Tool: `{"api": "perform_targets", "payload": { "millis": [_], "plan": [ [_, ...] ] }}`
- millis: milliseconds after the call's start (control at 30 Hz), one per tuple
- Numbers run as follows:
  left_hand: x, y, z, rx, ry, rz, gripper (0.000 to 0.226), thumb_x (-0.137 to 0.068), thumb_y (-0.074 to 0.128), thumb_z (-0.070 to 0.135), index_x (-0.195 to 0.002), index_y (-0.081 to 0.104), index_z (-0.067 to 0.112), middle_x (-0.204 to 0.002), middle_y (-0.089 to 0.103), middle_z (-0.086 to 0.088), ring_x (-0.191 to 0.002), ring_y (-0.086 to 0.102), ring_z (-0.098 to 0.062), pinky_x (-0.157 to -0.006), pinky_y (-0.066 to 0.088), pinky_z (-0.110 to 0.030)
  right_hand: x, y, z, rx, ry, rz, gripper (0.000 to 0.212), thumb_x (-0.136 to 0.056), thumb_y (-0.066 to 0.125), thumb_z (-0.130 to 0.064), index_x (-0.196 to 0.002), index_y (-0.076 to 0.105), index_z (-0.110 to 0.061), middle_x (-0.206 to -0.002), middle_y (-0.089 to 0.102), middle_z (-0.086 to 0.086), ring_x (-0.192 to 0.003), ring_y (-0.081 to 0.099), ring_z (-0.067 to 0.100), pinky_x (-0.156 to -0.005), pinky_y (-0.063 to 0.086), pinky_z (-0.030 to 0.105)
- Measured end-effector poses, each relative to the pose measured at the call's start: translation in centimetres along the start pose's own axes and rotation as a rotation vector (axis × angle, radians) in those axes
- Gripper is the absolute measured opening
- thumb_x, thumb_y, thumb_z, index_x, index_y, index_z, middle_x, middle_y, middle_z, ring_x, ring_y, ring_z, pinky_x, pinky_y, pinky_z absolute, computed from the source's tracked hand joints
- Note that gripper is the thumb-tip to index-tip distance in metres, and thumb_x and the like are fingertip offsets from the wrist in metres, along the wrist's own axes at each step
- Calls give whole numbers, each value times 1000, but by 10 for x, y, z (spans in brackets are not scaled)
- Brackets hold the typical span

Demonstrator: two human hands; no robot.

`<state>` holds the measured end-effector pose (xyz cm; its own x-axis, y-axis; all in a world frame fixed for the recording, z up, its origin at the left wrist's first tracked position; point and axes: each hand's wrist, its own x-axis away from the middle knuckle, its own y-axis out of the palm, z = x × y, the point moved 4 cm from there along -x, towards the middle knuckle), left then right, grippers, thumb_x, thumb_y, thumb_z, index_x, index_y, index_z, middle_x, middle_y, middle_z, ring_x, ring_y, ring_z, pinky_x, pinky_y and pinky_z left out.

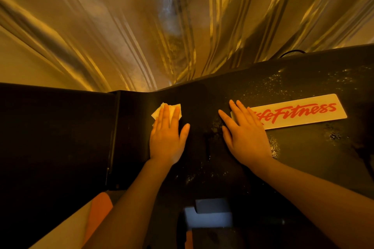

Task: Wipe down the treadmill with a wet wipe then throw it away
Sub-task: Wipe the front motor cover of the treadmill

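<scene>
The treadmill's black front cover (pixel 202 107) fills the lower half of the head view, speckled with dust and wet patches. A white wet wipe (pixel 173 108) lies on it left of centre. My left hand (pixel 167 137) presses flat on the wipe with straight fingers, so only the wipe's far edge shows. My right hand (pixel 244 133) rests flat on the cover, fingers straight, overlapping the left end of a white plate with red "LifeFitness" lettering (pixel 303 113).
A striped golden curtain (pixel 162 26) hangs just beyond the cover. A black upright panel (pixel 56 137) stands at the left. A dark cable (pixel 291 52) runs behind the cover at the right. A pale block (pixel 210 214) sits low in the middle.
</scene>
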<state>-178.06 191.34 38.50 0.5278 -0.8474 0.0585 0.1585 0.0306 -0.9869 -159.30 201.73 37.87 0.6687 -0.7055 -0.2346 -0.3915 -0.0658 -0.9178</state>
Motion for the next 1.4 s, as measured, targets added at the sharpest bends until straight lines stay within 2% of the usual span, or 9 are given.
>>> {"api": "perform_targets", "payload": {
  "millis": [167, 567, 800, 1000, 1133, 1233, 1333, 1400],
  "plan": [
    [-28, -10, -2, -14, -56, -8, 65, -99, 21, 55, -156, 11, 25, -164, -1, -7, -151, -2, -24, -119, 12, -46, 0, -1, 0, -6, 2, 7, 46, -95, 55, -30, -140, 52, -18, -151, 40, 18, -143, 32, 33, -114, 22, 44],
    [-38, -13, -8, -33, -59, -38, 64, -100, 19, 55, -157, 7, 27, -164, -3, -5, -151, -2, -23, -120, 10, -44, -1, 2, 1, -16, -2, 6, 47, -96, 56, -30, -141, 51, -18, -152, 38, 17, -143, 30, 33, -115, 22, 45],
    [14, -5, -11, -94, -53, -8, 77, -92, 2, 63, -157, 12, 22, -164, 1, -8, -151, 0, -25, -120, 9, -39, -1, 2, 2, -17, -7, 10, 47, -96, 56, -30, -141, 50, -18, -152, 37, 18, -144, 29, 32, -115, 21, 45],
    [67, 3, -9, -62, -78, -70, 73, -91, 8, 60, -156, 5, 25, -163, -8, -4, -150, -8, -23, -122, 8, -41, 0, 2, 1, -41, -20, 61, 47, -95, 42, -33, -136, 56, -15, -148, 43, 21, -140, 35, 36, -113, 28, 48],
    [99, 9, -12, -67, -61, -89, 71, -91, 0, 63, -154, -9, 32, -161, -18, -1, -148, -17, -20, -117, -3, -35, 0, 1, 2, -42, -35, 64, 42, -98, 50, -26, -137, 55, -13, -148, 42, 23, -140, 34, 38, -113, 28, 50],
    [125, 17, -16, -87, -54, -76, 74, -87, -15, 67, -153, -15, 33, -162, -18, -2, -148, -18, -21, -117, -3, -36, 0, 2, 2, -39, -40, 63, 43, -96, 58, -23, -137, 55, -11, -148, 41, 23, -140, 34, 39, -113, 28, 51],
    [150, 27, -18, -83, -63, -87, 70, -92, -4, 64, -154, -15, 32, -163, -16, -3, -149, -15, -21, -118, 6, -39, -1, 2, 2, -31, -46, 67, 41, -98, 53, -24, -136, 56, -10, -146, 42, 25, -139, 36, 40, -112, 28, 52],
    [166, 32, -16, -85, -59, -92, 70, -96, 6, 60, -157, -2, 27, -164, -5, -6, -151, -4, -23, -116, 15, -41, 1, 1, 2, -51, -34, 39, 41, -98, 53, -23, -137, 55, -9, -147, 41, 25, -140, 34, 41, -112, 28, 53]
  ]
}}
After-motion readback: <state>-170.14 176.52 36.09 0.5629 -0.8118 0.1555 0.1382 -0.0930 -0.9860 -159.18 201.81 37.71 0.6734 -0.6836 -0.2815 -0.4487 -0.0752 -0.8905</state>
